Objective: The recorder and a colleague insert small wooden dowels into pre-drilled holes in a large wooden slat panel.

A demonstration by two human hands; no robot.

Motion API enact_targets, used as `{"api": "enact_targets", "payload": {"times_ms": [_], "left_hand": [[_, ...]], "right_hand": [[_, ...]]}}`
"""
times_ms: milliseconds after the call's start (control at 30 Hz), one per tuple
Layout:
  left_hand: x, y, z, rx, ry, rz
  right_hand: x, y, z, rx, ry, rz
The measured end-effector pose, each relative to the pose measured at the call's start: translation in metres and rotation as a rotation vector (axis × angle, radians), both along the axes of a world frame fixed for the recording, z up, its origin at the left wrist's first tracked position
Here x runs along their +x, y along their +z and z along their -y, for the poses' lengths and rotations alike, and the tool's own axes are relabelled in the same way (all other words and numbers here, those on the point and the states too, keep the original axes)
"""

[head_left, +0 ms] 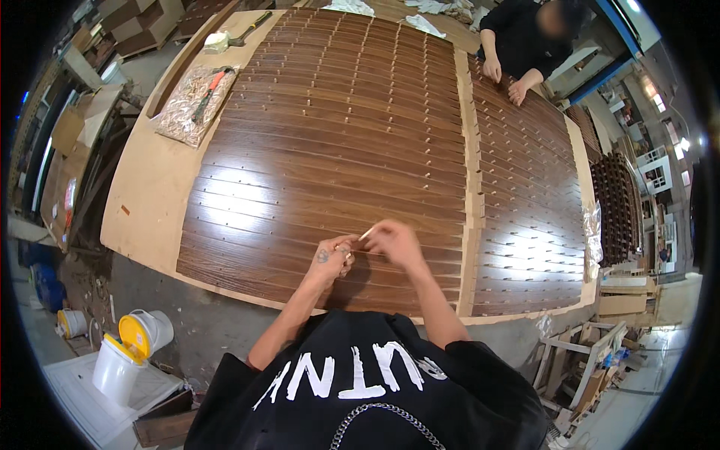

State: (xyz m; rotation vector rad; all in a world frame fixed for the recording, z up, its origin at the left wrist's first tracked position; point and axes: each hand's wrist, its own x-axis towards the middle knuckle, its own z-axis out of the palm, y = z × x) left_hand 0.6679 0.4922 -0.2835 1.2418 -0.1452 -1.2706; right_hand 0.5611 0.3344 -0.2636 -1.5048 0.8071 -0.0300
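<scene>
Dark brown wooden strips lie side by side in front of me, with small pale dowels set in rows across the far part. Over the near strips, my right hand, slightly blurred, pinches a short wooden dowel. Close by on its left is my left hand, fingers curled and their tips almost at the dowel. A small pale spot shows in those curled fingers, but what they hold is hidden.
A pale board borders the strips; on it lie a bag of dowels, a red-and-black tool and a hammer. Another person works at the far right over a second row of strips. White buckets stand lower left.
</scene>
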Motion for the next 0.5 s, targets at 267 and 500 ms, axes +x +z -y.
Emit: {"api": "enact_targets", "payload": {"times_ms": [267,500], "left_hand": [[0.008,-0.008,-0.013,0.002,0.037,-0.127],[0.013,-0.002,-0.014,-0.019,0.067,-0.186]], "right_hand": [[-0.039,-0.084,0.139,-1.018,-0.316,-0.094],[-0.034,-0.079,0.133,-1.321,-0.053,-0.136]]}}
